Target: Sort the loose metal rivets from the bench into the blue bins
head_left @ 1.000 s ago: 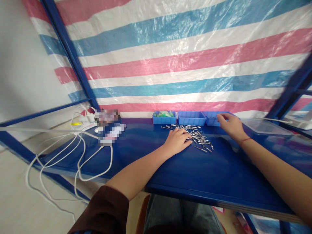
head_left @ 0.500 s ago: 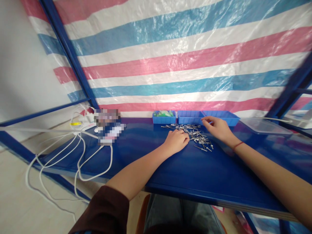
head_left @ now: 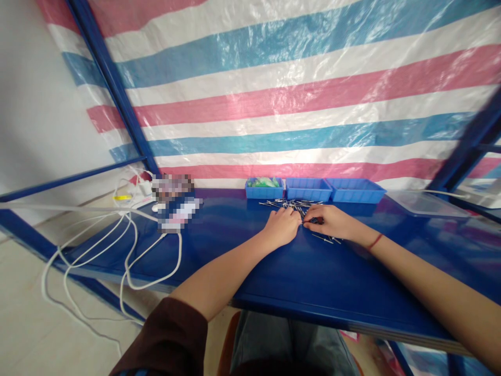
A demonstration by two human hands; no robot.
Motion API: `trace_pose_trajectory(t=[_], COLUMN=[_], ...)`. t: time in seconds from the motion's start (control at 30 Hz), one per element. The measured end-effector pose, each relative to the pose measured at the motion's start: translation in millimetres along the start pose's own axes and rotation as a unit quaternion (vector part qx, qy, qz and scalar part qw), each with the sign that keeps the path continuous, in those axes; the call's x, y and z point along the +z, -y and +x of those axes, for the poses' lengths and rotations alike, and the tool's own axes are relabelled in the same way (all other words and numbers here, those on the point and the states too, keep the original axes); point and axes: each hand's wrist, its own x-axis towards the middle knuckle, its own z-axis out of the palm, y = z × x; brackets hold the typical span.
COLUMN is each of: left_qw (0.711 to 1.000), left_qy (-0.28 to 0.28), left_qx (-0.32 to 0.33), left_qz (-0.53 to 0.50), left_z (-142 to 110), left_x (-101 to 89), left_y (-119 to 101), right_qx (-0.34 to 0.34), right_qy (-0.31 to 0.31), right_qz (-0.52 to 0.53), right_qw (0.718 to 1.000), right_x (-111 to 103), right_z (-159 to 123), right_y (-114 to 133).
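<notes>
A loose pile of thin silvery blind rivets [head_left: 291, 202] lies on the blue tabletop, partly covered by both hands. My left hand [head_left: 282, 225] rests at the pile's near left side with its fingers curled closed; what they hold, if anything, is hidden. Beside it, my right hand [head_left: 332, 222] reaches over the pile, thumb and fingers brought together against the left fingertips. A tiny pale bit shows where the hands meet, too small to name. A few rivets [head_left: 326, 239] stick out below the right hand.
Behind the pile stand a small blue bin [head_left: 264, 193] with green and clear plastic inside, and two more blue bins [head_left: 308, 190] [head_left: 357, 191]. A clear plastic lid [head_left: 426, 203] lies to the right. White cables [head_left: 133, 261] loop over the tabletop's left end. A striped sheet [head_left: 274, 104] hangs behind.
My right hand has moved left and toward me, from the front of the right-hand bins down to the rivet pile, meeting my left hand. The left hand has hardly moved.
</notes>
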Motion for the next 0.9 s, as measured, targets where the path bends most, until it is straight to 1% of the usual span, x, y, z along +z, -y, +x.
trace_pose_trajectory(t=[0.1, 0.2, 0.27, 0.33, 0.37, 0.43, 0.5, 0.57, 0.63, 0.7, 0.9], left_qw=[1.000, 0.998, 0.994, 0.987, 0.982, 0.965, 0.937, 0.907, 0.888, 0.881, 0.878], left_qy=[-0.003, -0.013, -0.028, -0.058, -0.076, -0.110, -0.137, -0.159, -0.175, -0.182, -0.216], left_qx=[-0.007, -0.033, -0.064, -0.089, -0.092, -0.074, -0.056, -0.067, -0.086, -0.082, -0.056], left_qz=[-0.014, -0.047, -0.078, -0.120, -0.148, -0.227, -0.317, -0.383, -0.416, -0.428, -0.423], left_z=[-1, -2, -2, -1, 0, 3, 6, 8, 8, 8, 5], left_x=[0.7, 0.8, 0.3, -0.1, 0.0, 0.9, 2.6, 3.7, 3.4, 1.5, -5.3], left_y=[0, 1, 2, 4, 5, 6, 6, 5, 5, 4, 5], right_qx=[0.000, 0.001, 0.017, 0.051, 0.070, 0.103, 0.123, 0.127, 0.126, 0.123, 0.124], right_qy=[-0.004, -0.014, -0.045, -0.089, -0.111, -0.142, -0.154, -0.155, -0.149, -0.141, -0.122], right_qz=[0.002, -0.004, -0.005, 0.008, 0.022, 0.061, 0.110, 0.157, 0.192, 0.214, 0.253], right_qw=[1.000, 1.000, 0.999, 0.995, 0.991, 0.983, 0.974, 0.967, 0.962, 0.959, 0.952], right_x=[1, -1, -3, -5, -5, -5, -4, -3, -3, -3, -1], right_z=[0, 0, 0, 0, 1, 2, 3, 5, 6, 7, 6], right_y=[0, 4, 6, 8, 9, 10, 11, 14, 19, 23, 28])
